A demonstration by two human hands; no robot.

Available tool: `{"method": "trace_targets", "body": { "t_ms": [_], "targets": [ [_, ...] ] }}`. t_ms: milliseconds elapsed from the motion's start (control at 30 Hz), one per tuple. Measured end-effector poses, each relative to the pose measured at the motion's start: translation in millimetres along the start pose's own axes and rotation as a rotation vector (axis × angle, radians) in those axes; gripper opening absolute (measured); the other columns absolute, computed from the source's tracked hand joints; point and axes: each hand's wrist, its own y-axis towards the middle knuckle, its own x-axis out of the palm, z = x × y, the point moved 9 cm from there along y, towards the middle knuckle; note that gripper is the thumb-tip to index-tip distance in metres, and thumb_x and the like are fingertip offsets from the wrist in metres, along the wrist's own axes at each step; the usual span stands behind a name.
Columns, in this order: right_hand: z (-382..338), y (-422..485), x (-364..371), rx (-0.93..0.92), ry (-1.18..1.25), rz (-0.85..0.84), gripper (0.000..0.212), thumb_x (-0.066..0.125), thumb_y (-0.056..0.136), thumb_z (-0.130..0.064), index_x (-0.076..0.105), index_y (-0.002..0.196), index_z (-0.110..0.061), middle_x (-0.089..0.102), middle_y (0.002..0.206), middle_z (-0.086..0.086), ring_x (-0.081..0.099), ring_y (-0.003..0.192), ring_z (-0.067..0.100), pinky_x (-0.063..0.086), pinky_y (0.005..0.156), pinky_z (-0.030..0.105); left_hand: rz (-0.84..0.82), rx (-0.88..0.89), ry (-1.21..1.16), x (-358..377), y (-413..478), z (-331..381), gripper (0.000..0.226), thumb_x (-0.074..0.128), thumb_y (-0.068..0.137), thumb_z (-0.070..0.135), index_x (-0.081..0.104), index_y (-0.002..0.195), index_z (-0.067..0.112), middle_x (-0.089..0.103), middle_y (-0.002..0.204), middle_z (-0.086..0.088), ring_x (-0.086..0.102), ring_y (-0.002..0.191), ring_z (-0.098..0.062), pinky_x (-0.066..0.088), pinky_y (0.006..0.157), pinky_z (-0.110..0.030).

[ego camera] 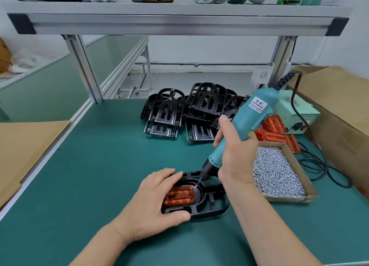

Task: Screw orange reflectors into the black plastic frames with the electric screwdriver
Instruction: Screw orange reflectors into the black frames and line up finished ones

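On the green surface point(95, 166), the left hand point(157, 198) clasps the left end of the frame point(211, 215) between fingers and thumb, probably to stop it twisting under the bit. The reflector point(179, 196) sits in the frame's recess, just right of that hand. Far behind lies a pile of frames point(191, 110). The right hand point(233, 158) is wrapped round the screwdriver point(245, 122), which is tilted so its bit meets the reflector's far right corner. To the right, the screw box point(287, 199) and spare reflectors point(275, 130) lie within easy reach.
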Motion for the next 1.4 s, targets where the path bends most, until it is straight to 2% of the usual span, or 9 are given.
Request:
{"method": "trace_targets", "body": {
  "t_ms": [67,200,267,567,833,1033,1400],
  "targets": [
    [-3.3,-5.8,7.3,-0.046,-0.033,-0.055,0.022,0.073,0.082,-0.022,0.052,0.075,-0.017,0.05,0.051,-0.004,0.045,0.044,0.01,0.041,0.049,0.019,0.02,0.017,0.028,1.7,0.0,-0.6,0.103,0.051,0.068,0.089,0.023,0.154,0.039,0.012,0.155,0.025,-0.001,0.145,0.01,0.002,0.121,-0.021],
    [-6.5,-14.6,18.8,-0.097,-0.083,-0.142,0.021,0.072,0.085,-0.02,0.055,0.074,-0.017,0.05,0.052,-0.006,0.046,0.044,0.009,0.041,0.049,0.017,0.07,0.032,-0.017,-1.5,1.0,0.3,0.105,0.058,0.067,0.085,0.033,0.153,0.033,0.023,0.149,0.024,0.009,0.14,0.014,0.006,0.112,-0.004],
    [-5.6,-17.1,21.3,-0.096,-0.102,-0.151,0.022,0.072,0.085,-0.021,0.054,0.073,-0.016,0.05,0.052,-0.006,0.046,0.045,0.008,0.042,0.049,0.017,0.078,0.039,-0.029,-2.4,1.4,1.4,0.105,0.06,0.066,0.085,0.035,0.153,0.031,0.024,0.147,0.025,0.01,0.138,0.016,0.005,0.109,-0.001],
    [-0.4,-19.8,24.2,-0.098,-0.144,-0.145,0.024,0.072,0.084,-0.022,0.054,0.076,-0.008,0.051,0.053,-0.003,0.047,0.045,0.011,0.042,0.05,0.019,0.075,0.046,-0.022,-1.3,1.0,0.6,0.104,0.061,0.067,0.084,0.037,0.152,0.031,0.025,0.144,0.027,0.012,0.136,0.016,0.006,0.108,0.0],
    [3.0,-20.0,28.6,-0.092,-0.157,-0.162,0.026,0.073,0.083,-0.023,0.054,0.074,-0.008,0.051,0.051,-0.003,0.046,0.045,0.012,0.041,0.049,0.02,0.099,0.052,-0.018,-2.3,1.6,-0.2,0.104,0.06,0.065,0.087,0.04,0.151,0.031,0.026,0.141,0.031,0.016,0.137,0.014,0.009,0.109,-0.001],
    [6.8,-21.9,31.1,-0.094,-0.166,-0.186,0.026,0.072,0.084,-0.022,0.053,0.071,-0.011,0.052,0.051,-0.002,0.047,0.046,0.015,0.043,0.052,0.023,0.116,0.061,-0.04,-4.3,1.4,1.6,0.102,0.064,0.066,0.084,0.041,0.15,0.032,0.016,0.138,0.046,0.018,0.135,0.016,0.01,0.107,0.0],
    [2.4,-28.2,31.7,-0.111,-0.183,-0.213,0.026,0.071,0.085,-0.02,0.053,0.067,-0.016,0.05,0.051,-0.003,0.047,0.046,0.014,0.043,0.051,0.024,0.121,0.057,-0.052,-5.8,2.2,3.1,0.1,0.068,0.065,0.079,0.043,0.149,0.031,0.021,0.138,0.041,0.019,0.135,0.014,0.011,0.108,-0.001]
  ]
}}
